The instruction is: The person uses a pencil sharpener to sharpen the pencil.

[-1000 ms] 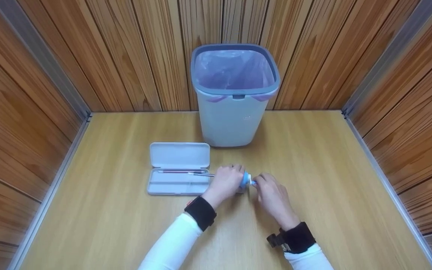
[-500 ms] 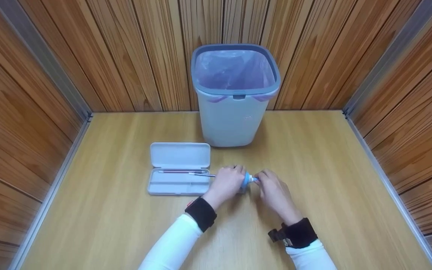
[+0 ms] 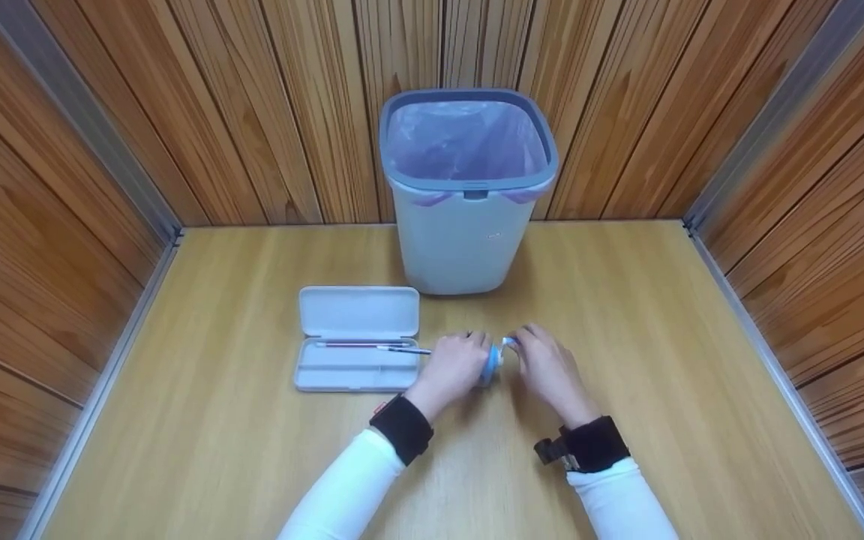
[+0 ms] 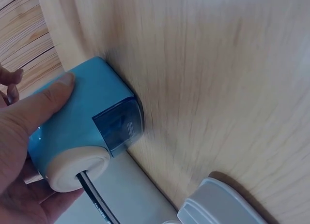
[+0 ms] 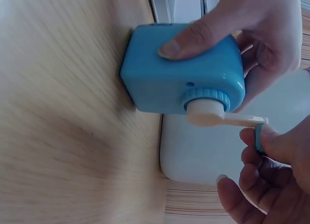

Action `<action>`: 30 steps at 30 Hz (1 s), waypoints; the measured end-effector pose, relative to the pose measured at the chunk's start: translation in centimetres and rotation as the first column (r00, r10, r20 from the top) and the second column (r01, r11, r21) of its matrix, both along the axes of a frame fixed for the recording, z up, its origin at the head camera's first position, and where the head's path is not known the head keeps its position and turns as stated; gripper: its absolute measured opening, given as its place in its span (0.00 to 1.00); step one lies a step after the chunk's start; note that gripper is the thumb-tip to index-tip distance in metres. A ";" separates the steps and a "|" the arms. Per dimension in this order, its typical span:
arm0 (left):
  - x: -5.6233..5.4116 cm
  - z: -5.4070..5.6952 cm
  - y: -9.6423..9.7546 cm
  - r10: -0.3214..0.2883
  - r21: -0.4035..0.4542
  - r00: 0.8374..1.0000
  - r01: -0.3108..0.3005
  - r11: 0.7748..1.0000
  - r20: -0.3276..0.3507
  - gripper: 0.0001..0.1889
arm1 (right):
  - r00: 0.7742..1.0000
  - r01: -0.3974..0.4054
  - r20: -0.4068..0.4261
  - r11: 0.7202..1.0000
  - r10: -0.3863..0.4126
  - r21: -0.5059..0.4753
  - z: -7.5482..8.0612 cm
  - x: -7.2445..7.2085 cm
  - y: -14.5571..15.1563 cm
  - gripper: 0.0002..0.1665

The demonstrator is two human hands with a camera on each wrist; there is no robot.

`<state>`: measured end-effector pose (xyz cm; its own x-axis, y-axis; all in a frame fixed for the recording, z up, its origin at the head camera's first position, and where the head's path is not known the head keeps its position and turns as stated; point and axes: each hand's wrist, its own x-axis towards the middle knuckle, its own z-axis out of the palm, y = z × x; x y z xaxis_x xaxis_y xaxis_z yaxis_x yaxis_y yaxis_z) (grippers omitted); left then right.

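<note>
My left hand (image 3: 453,364) grips a blue hand-crank pencil sharpener (image 5: 179,69) that stands on the table, thumb lying across its casing. A dark pencil (image 4: 98,200) sticks into the round cream opening on the sharpener's left side. Its other end reaches over the open pencil case (image 3: 359,311). At the opposite side, my right hand (image 3: 550,375) pinches the small blue knob (image 5: 259,138) at the end of the cream crank arm (image 5: 242,119). A dark see-through shavings drawer (image 4: 120,126) shows in the left wrist view. The pencil's tip is hidden inside the sharpener.
Another pencil (image 3: 349,343) lies in the case's back compartment. Behind the case and hands stands a grey-white waste bin (image 3: 462,240) with a liner, near the back wall. Wooden panels (image 3: 334,112) enclose the table (image 3: 214,420) at the back and both sides.
The crank has turned: my right hand has carried its knob away from my body, to a higher place in the head view. My left hand, the sharpener and the pencil stay put.
</note>
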<state>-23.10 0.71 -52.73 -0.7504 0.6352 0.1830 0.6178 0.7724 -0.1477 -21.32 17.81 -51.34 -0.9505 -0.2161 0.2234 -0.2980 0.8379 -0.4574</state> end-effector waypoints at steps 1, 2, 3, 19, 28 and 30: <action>0.0 0.0 0.0 0.007 0.001 1.000 -0.007 1.000 0.014 0.21 | 1.000 0.001 0.014 1.000 -0.001 0.003 0.1 -0.2 0.0 0.10; 0.0 0.1 0.0 0.013 0.002 0.999 -0.014 1.000 0.030 0.22 | 1.000 0.002 0.026 1.000 -0.003 0.002 0.2 -0.4 0.0 0.11; 0.0 0.1 0.0 0.019 0.001 0.999 -0.019 1.000 0.045 0.22 | 0.999 0.004 0.034 1.000 -0.004 0.006 0.3 -0.6 0.0 0.11; 0.1 -0.3 -0.3 -0.007 0.049 0.999 0.009 0.999 -0.039 0.22 | 0.993 0.063 0.097 0.994 -0.072 0.090 -1.2 -3.3 -0.3 0.14; 0.1 0.3 -0.2 -0.015 0.041 1.000 0.015 0.999 0.008 0.28 | 0.995 0.038 0.086 0.998 -0.043 0.056 -0.1 -3.2 -0.2 0.12; 0.1 0.7 -0.1 -0.014 0.041 0.999 0.013 0.999 0.031 0.28 | 0.992 0.046 0.117 0.999 -0.046 0.001 0.1 -3.2 -0.2 0.10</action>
